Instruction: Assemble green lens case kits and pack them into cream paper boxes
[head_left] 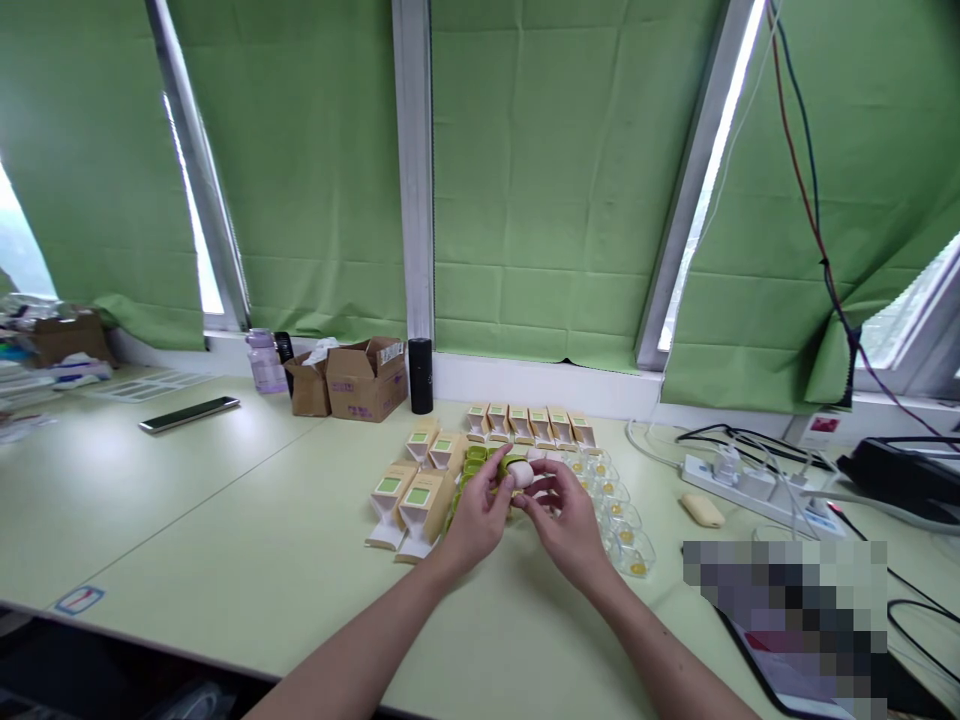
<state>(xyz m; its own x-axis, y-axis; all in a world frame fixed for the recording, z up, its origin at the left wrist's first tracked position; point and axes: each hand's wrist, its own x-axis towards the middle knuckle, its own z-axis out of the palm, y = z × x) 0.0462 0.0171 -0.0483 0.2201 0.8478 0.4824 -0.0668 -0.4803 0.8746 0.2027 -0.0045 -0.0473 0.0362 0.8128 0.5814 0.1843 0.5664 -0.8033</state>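
Above the middle of the table, my left hand (480, 510) has its fingers closed round a small green and white item (517, 472). My right hand (564, 515) grips the same item from the right side, its fingertips meeting those of my left hand. Partly hidden behind my left hand are several green pieces (475, 458). Clear plastic cups with yellow centres (616, 510) stand in rows just right of my right hand. To the left are folded kraft boxes with green labels (425, 495), and a row of similar small boxes (529, 425) stands behind my hands.
Cardboard boxes (367, 380), a black cylinder (421, 376) and a purple bottle (266, 362) line the back of the table (225, 540). A phone (190, 414) lies left. At right are a power strip (761, 492), cables, a pale yellow case (703, 510) and a tablet (795, 665).
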